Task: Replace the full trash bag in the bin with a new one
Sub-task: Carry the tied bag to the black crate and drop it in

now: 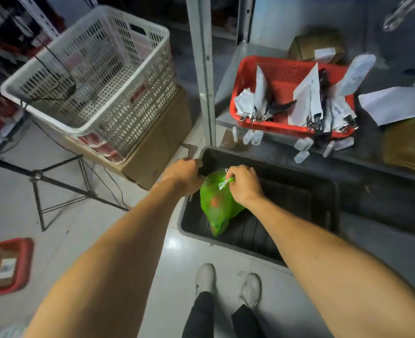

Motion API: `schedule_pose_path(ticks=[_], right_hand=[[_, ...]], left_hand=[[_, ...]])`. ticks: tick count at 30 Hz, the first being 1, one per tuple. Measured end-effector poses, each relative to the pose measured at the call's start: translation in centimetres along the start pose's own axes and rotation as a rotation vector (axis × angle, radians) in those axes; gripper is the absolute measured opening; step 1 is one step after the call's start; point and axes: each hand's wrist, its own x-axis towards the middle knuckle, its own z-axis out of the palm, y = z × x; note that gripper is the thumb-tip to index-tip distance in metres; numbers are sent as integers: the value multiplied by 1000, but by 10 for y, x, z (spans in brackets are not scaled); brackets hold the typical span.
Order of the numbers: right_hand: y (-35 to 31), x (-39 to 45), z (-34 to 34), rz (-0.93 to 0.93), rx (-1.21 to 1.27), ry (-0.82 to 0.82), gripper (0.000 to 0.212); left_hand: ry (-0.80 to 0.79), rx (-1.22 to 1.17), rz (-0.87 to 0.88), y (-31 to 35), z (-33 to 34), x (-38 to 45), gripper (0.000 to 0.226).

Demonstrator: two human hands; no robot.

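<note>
A wide black bin (pixel 323 211) sits on the floor under a metal shelf, its ribbed bottom showing. Inside it hangs a green translucent trash bag (pixel 217 206), filled, with its top gathered and tied with a white strip. My right hand (pixel 244 184) grips the gathered top of the bag and holds it up over the bin's left half. My left hand (pixel 185 175) curls over the bin's far left corner rim. Something orange shows through the bag.
A white perforated basket (pixel 99 76) stands on a cardboard box (pixel 157 152) to the left. A red basket (pixel 291 96) with papers and clips sits on the shelf above the bin. A black stand (pixel 55 186) and a red tray (pixel 4 267) are on the floor at left. My feet (pixel 228 284) are near the bin.
</note>
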Motion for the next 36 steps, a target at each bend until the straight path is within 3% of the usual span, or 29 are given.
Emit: schedule_pose_path(ticks=[7, 16, 20, 26, 36], right_hand=[[5, -8, 38, -45, -28, -129, 25], [1, -37, 4, 13, 33, -70, 21], [1, -55, -30, 71, -17, -22, 24], [18, -104, -89, 192, -151, 70, 44], [94, -231, -182, 460, -180, 330, 57]], left_hand=[[-27, 18, -25, -18, 15, 7, 41], [-58, 1, -21, -13, -7, -11, 41], [-73, 18, 77, 20, -25, -21, 40], [-37, 113, 290, 85, -49, -29, 40], [-4, 207, 599, 236, -57, -84, 52]])
